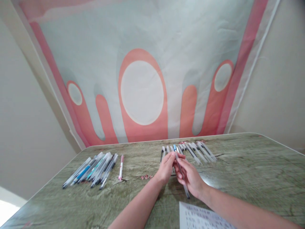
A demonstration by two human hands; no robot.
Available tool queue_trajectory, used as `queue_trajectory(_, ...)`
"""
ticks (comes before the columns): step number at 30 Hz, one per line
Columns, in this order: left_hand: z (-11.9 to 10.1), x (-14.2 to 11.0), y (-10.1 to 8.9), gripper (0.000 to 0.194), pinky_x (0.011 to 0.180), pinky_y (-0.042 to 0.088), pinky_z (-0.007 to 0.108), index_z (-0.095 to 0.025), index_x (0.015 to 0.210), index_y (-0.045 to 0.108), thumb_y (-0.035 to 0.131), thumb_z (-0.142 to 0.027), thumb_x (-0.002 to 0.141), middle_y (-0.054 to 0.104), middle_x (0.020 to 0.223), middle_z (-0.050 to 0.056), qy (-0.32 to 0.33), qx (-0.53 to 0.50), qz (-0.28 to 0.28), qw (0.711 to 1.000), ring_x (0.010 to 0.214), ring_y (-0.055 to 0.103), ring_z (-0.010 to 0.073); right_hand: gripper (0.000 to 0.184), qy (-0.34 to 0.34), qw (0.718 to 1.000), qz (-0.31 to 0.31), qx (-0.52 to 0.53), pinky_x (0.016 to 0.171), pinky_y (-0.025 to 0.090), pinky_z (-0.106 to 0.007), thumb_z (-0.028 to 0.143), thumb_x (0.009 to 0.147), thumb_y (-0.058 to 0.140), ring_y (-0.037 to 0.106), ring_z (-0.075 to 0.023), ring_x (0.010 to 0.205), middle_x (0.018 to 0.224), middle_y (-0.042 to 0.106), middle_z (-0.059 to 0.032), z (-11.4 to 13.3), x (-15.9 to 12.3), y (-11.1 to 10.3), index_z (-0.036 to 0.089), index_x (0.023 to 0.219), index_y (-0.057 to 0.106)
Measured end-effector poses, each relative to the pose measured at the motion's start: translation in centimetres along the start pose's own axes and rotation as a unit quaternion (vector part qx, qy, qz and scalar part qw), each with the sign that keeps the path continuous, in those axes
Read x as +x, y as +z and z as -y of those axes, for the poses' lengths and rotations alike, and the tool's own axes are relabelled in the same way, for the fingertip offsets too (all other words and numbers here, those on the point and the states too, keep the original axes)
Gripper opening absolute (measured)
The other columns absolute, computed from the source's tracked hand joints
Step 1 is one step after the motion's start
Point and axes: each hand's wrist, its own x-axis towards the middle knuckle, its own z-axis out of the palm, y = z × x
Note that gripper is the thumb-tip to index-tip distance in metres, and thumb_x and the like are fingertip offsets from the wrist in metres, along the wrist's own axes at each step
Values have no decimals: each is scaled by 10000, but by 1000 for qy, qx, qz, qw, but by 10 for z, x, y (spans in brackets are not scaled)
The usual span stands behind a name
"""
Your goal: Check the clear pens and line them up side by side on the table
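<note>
My right hand is closed around a grey pen that runs from its tip near my wrist up to the blue end between my fingers. My left hand pinches the upper part of the same pen, fingers closed on it. Both hands hover over the green marbled table. Just behind them lies a row of several pens side by side. A second bunch of several pens lies at the left, with a single pink-and-white pen beside it.
A printed white sheet lies at the table's near edge under my right forearm. Small pink bits lie left of my left hand. A pink and pale blue cloth hangs on the wall behind.
</note>
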Motion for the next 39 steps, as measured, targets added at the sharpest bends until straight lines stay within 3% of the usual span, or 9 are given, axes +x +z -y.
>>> queue_trajectory(6,2,1,0,529,392,363,191,-132,1076,539,330,-534,803,462,474,-21,17,35,-5,999,407,485,99,220,-7,1000,-22,-18,290,182,-109,395,747,576,342,-21,391,589,470,49,2,1,-2,182,765,523)
queue_trajectory(10,4,1,4,473,482,393,206,-147,970,597,336,-508,813,495,529,-5,53,84,-56,994,476,485,94,239,-15,997,-53,-52,308,137,-114,415,726,593,268,-2,365,557,443,67,2,-1,-1,181,741,548)
queue_trajectory(14,13,0,17,445,625,434,246,-156,877,605,313,-488,827,596,731,44,85,99,-143,981,635,538,126,268,-4,992,-101,-76,353,259,-149,428,695,616,389,-44,405,537,488,62,-1,-5,3,217,858,592)
queue_trajectory(18,22,-1,27,430,752,428,283,-157,819,585,292,-471,838,619,823,73,99,96,-210,968,779,563,164,355,-17,990,-110,-88,455,380,-211,445,693,603,545,-126,575,695,620,8,-4,-9,7,227,973,596)
queue_trajectory(23,20,-3,29,412,731,433,298,-170,759,581,304,-467,831,620,790,82,77,102,-235,964,750,565,180,358,-6,987,-118,-107,480,407,-238,455,684,606,579,-165,647,749,648,-11,-3,-11,10,234,965,602)
queue_trajectory(29,19,-3,29,412,682,431,291,-182,751,557,291,-488,826,609,726,65,69,95,-241,963,678,553,170,379,-6,987,-117,-110,382,325,-209,494,662,603,497,-122,459,560,578,19,-6,-12,14,231,936,596)
queue_trajectory(34,12,12,8,418,736,416,287,-180,755,509,238,-488,837,600,750,55,81,80,-293,949,737,556,157,343,76,986,-72,-129,317,112,-164,501,706,563,195,-31,321,431,328,96,-12,-22,16,229,914,551)
queue_trajectory(37,3,21,-21,429,744,408,266,-161,772,534,244,-471,837,595,816,64,115,108,-312,937,778,544,147,311,58,988,-34,-138,321,98,-161,492,746,527,168,-26,348,480,322,93,-12,-24,15,219,896,522)
queue_trajectory(39,-1,25,-43,435,703,409,250,-152,822,552,249,-464,833,579,802,59,115,163,-360,911,751,527,142,297,34,989,-26,-140,325,111,-158,487,762,510,174,-26,363,504,337,87,-10,-22,13,210,867,506)
